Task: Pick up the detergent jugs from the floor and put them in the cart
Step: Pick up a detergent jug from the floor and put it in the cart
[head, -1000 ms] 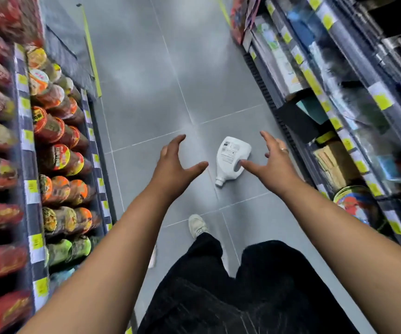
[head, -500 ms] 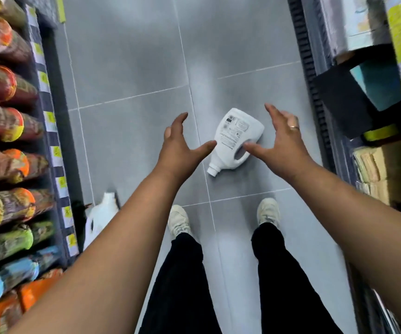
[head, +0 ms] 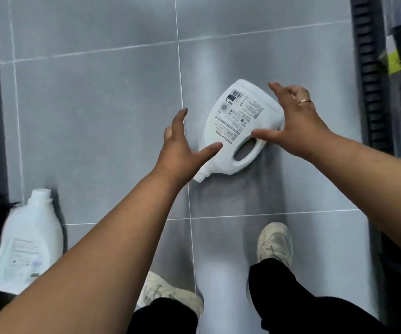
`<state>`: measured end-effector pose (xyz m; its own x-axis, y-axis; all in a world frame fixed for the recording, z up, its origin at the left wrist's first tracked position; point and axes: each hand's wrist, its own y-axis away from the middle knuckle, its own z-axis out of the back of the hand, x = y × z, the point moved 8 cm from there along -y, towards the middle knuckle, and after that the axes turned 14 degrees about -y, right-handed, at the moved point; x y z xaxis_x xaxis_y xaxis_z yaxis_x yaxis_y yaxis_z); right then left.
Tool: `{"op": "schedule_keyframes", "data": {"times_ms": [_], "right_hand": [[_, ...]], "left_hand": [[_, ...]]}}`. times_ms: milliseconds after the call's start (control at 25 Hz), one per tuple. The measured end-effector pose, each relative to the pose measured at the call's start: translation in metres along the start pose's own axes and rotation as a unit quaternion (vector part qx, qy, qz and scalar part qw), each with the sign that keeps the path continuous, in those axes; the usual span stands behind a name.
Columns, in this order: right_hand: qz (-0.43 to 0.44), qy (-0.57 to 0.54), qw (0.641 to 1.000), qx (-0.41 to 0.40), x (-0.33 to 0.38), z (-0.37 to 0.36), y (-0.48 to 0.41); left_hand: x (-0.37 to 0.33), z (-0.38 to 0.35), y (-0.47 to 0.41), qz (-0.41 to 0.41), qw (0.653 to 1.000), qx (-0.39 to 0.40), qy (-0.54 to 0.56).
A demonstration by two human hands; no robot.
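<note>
Hands spread open, left hand (head: 180,150) and right hand (head: 295,124), around white jug (head: 235,124) on grey floor (head: 98,104). Nothing gripped. 1 more jug (head: 29,242) upright at left.

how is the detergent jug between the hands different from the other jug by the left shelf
The jug between the hands lies flat on the tiles, neck toward the person; the left jug points its cap away. The first shows a cut-out handle; none shows on the left jug. The first is sharp, the second blurred. Both are white with printed labels.
</note>
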<state>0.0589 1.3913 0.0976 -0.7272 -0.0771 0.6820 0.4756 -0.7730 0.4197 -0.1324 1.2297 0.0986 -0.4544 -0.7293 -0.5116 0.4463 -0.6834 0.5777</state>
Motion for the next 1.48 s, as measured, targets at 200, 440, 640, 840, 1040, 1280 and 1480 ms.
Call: {"op": "schedule_keyframes", "data": {"times_ms": [200, 440, 640, 840, 1040, 1280, 1480], "right_hand": [[0.030, 0.055, 0.998, 0.021, -0.068, -0.056, -0.058], [0.074, 0.152, 0.985, 0.042, -0.106, -0.078, -0.097], [0.080, 0.135, 0.988, -0.004, -0.109, -0.079, -0.105], [0.081, 0.079, 0.993, -0.024, -0.111, -0.076, -0.104], [0.069, 0.041, 0.996, -0.032, -0.105, -0.073, -0.101], [0.048, 0.018, 0.998, -0.024, -0.045, -0.053, -0.049], [0.063, 0.020, 0.998, -0.016, 0.068, -0.005, 0.017]], "left_hand": [[0.059, -0.087, -0.054, -0.007, 0.999, 0.031, -0.034], [0.113, -0.151, -0.088, -0.023, 0.988, 0.061, -0.142], [0.122, -0.153, -0.093, -0.022, 0.988, 0.012, -0.153], [0.123, -0.139, -0.088, -0.009, 0.991, -0.023, -0.128], [0.115, -0.115, -0.073, -0.028, 0.988, -0.034, -0.147], [0.094, -0.045, -0.014, -0.060, 0.988, -0.026, -0.141], [0.065, 0.050, 0.075, -0.048, 0.990, -0.041, -0.127]]}}
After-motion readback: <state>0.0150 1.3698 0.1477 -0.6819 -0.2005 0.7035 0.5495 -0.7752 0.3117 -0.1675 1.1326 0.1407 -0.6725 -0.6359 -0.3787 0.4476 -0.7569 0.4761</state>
